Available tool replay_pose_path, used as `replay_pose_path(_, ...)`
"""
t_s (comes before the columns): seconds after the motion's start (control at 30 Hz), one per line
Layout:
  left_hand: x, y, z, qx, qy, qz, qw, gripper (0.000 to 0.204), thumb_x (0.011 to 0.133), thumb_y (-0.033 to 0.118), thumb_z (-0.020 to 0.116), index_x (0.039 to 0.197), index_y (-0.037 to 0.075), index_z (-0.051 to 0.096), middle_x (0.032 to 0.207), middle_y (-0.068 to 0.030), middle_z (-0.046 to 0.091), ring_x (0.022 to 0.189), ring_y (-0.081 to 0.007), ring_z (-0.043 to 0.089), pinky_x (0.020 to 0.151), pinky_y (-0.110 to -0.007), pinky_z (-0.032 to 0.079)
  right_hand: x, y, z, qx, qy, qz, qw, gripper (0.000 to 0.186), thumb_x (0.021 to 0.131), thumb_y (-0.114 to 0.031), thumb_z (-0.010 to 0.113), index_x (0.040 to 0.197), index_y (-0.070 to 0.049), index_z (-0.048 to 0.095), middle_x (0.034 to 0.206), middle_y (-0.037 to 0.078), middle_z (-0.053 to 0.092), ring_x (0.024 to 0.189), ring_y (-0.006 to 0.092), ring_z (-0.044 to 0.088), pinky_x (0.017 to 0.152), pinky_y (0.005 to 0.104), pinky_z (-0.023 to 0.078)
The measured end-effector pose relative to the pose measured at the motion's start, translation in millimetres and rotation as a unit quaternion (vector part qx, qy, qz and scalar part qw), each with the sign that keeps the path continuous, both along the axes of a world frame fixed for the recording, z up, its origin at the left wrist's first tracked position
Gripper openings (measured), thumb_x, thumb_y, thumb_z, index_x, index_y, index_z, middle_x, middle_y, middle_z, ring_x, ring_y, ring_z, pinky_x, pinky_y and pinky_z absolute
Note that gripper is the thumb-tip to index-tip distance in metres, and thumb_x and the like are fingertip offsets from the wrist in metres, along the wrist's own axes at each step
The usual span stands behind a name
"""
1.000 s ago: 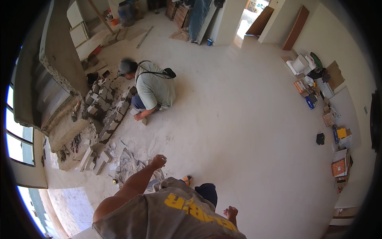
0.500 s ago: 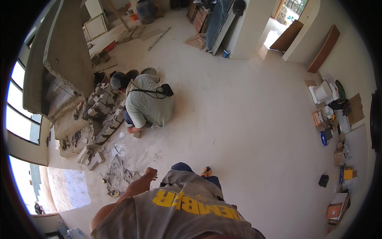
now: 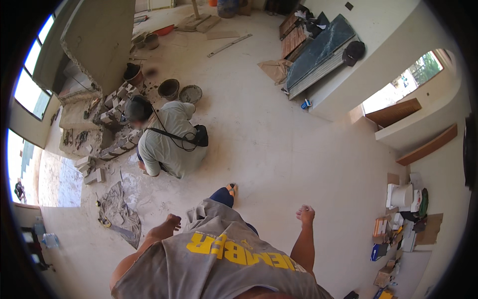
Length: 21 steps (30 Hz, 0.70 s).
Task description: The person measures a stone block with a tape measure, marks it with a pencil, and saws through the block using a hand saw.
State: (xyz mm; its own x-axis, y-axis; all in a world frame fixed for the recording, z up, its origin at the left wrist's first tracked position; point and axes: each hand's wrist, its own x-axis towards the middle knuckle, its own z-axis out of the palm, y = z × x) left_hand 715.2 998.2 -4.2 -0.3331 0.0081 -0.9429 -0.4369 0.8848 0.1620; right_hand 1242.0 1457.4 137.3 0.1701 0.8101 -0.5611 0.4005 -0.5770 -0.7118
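My left hand (image 3: 173,222) hangs at my left side over the floor, with its fingers loosely bent and nothing seen in it. The nearest thing to it is a crumpled grey cloth (image 3: 118,212) spread on the floor. Out to my right, my right hand (image 3: 305,213) is held away from my body, its fingers loosely apart and holding nothing. Ahead on the left, a co-worker (image 3: 172,147) in a pale shirt and cap crouches beside low rows of grey blocks (image 3: 122,144). The co-worker's hands are mostly hidden.
Loose blocks (image 3: 91,172) lie beside the broken concrete steps (image 3: 82,139). A dark bucket (image 3: 168,88) and a round mortar pan (image 3: 190,93) stand beyond the co-worker. Dark stone slabs (image 3: 318,55) lean by a pillar. Boxes (image 3: 381,229) line the right wall.
My view has swung to the right and moved forward. The co-worker now appears nearer, and my right hand has come into view. My left arm remains at my side.
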Motion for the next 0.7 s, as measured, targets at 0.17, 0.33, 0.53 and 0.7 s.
replay_pose_path(0.17, -106, 238, -25, 0.143, 0.216, -0.582, 0.771, 0.018, 0.092, 0.019, 0.073, 0.106, 0.009, 0.078, 0.093, -0.0035, 0.08, 0.083, -0.0188, 0.079, 0.061, -0.037, 0.062, -73, 24, -51, -0.141, 0.029, 0.079, 0.986, 0.035, 0.104, -0.025, 0.065, 0.124, 0.004, 0.065, 0.099, 0.017, 0.074, 0.08, 0.0297, 0.078, 0.063, 0.0403, 0.065)
replay_pose_path(0.33, -114, 508, 62, 0.259, 0.246, -0.147, 0.922, 0.028, 0.094, 0.022, 0.065, 0.104, -0.002, 0.076, 0.08, -0.0136, 0.076, 0.07, -0.0233, 0.077, 0.066, -0.038, 0.061, -47, 45, -90, -0.381, -0.03, 0.101, 0.919, 0.032, 0.099, -0.027, 0.07, 0.122, -0.004, 0.067, 0.098, 0.015, 0.076, 0.084, 0.0319, 0.078, 0.067, 0.0469, 0.064)
replay_pose_path(0.53, -124, 656, 57, 0.279, 0.274, -0.061, 0.918, 0.027, 0.092, 0.021, 0.066, 0.104, 0.0, 0.078, 0.079, -0.014, 0.076, 0.071, -0.0239, 0.077, 0.074, -0.039, 0.061, -76, 240, -90, -0.383, -0.089, 0.19, 0.9, 0.025, 0.098, -0.024, 0.07, 0.115, -0.005, 0.067, 0.093, 0.014, 0.075, 0.079, 0.0321, 0.077, 0.062, 0.0466, 0.062)
replay_pose_path(0.7, -106, 622, 11, 0.053, 0.194, 0.079, 0.976, 0.024, 0.092, 0.018, 0.067, 0.102, 0.0, 0.079, 0.085, -0.0157, 0.078, 0.078, -0.0245, 0.079, 0.072, -0.041, 0.064, -126, 495, -86, -0.317, -0.138, 0.26, 0.902, 0.019, 0.097, -0.021, 0.07, 0.109, -0.006, 0.068, 0.09, 0.013, 0.074, 0.075, 0.0322, 0.076, 0.058, 0.0465, 0.06)
